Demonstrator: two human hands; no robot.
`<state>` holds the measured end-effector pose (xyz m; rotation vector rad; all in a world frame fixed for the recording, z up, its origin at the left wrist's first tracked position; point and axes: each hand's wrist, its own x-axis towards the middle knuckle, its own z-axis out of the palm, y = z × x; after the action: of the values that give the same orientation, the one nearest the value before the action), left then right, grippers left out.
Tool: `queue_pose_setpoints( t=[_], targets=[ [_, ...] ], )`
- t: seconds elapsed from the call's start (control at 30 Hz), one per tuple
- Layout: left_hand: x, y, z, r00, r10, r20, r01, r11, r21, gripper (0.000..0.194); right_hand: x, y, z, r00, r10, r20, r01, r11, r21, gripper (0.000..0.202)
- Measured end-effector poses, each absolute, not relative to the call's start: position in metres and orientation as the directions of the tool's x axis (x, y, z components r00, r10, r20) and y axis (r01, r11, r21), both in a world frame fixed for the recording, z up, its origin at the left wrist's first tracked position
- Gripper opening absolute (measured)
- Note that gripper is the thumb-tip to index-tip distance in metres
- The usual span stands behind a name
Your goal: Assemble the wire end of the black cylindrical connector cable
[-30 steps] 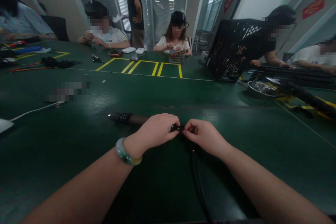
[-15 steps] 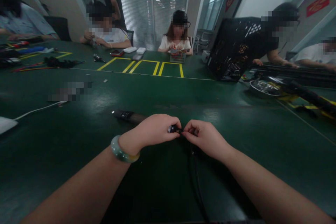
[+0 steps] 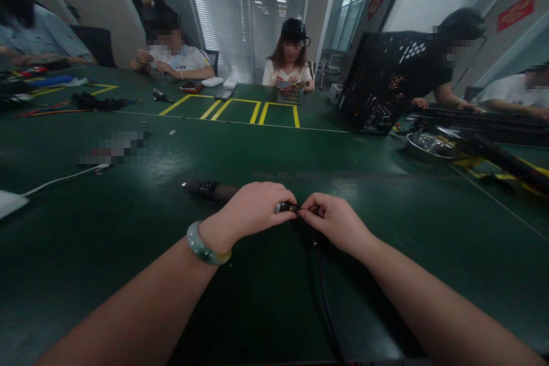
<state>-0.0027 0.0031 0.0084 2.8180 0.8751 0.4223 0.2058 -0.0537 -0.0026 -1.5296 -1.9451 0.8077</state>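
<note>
My left hand (image 3: 253, 211) was wrapped around the near end of a dark tool handle (image 3: 210, 190), its grip clamped on it, with a small black connector tip (image 3: 286, 206) poking out past my thumb at the centre of the frame. My right hand (image 3: 332, 222) met it from the right, thumb and forefinger pinched together on something very small right at that tip; I could not tell what the piece was, since my fingertips hid it. A black cable (image 3: 323, 291) ran down from under my right hand toward the bottom edge of the frame.

The risks, as I judged them: the pinched piece was tiny and my hold on it was only fingertip-deep, so a slip could have dropped it onto the dark green worktop (image 3: 266, 148), where it would have been hard to spot. Pushing off-line against the tip could have bent it or made it jam. The cable lay slack beneath my wrist, and a tug from my forearm could have pulled the joint apart.

Further out, a jade bracelet (image 3: 205, 249) sat on my left wrist. A white cable (image 3: 60, 179) lay at the left, a black crate (image 3: 377, 83) stood at upper right, and other people worked along the far side near yellow tape marks (image 3: 257, 110).
</note>
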Motion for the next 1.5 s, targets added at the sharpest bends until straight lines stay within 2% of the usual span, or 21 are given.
queue_pose_setpoints(
  t=[0.17,0.47,0.77,1.13,1.5],
  targets=[
    [-0.003,0.005,0.006,0.818,0.547,0.177,0.512,-0.833,0.209,0.033,0.205,-0.054,-0.001,-0.214,0.976,0.039,0.669,0.176,-0.722,0.011],
    [-0.009,0.007,0.017,0.898,0.43,0.096,0.38,-0.866,0.324,0.028,0.199,-0.063,0.003,-0.294,0.955,0.032,0.617,0.216,-0.757,0.007],
    [-0.006,0.003,0.009,0.793,0.582,0.181,0.542,-0.809,0.229,0.028,0.204,-0.056,0.0,-0.269,0.963,-0.002,0.617,0.171,-0.768,0.009],
    [-0.005,0.006,0.007,0.839,0.491,0.235,0.448,-0.868,0.214,0.021,0.204,-0.057,0.003,-0.243,0.968,0.055,0.65,0.204,-0.732,0.007],
    [-0.005,0.0,0.013,0.827,0.505,0.247,0.449,-0.858,0.25,0.02,0.206,-0.055,0.002,-0.224,0.974,0.044,0.663,0.185,-0.726,0.009]
  ],
)
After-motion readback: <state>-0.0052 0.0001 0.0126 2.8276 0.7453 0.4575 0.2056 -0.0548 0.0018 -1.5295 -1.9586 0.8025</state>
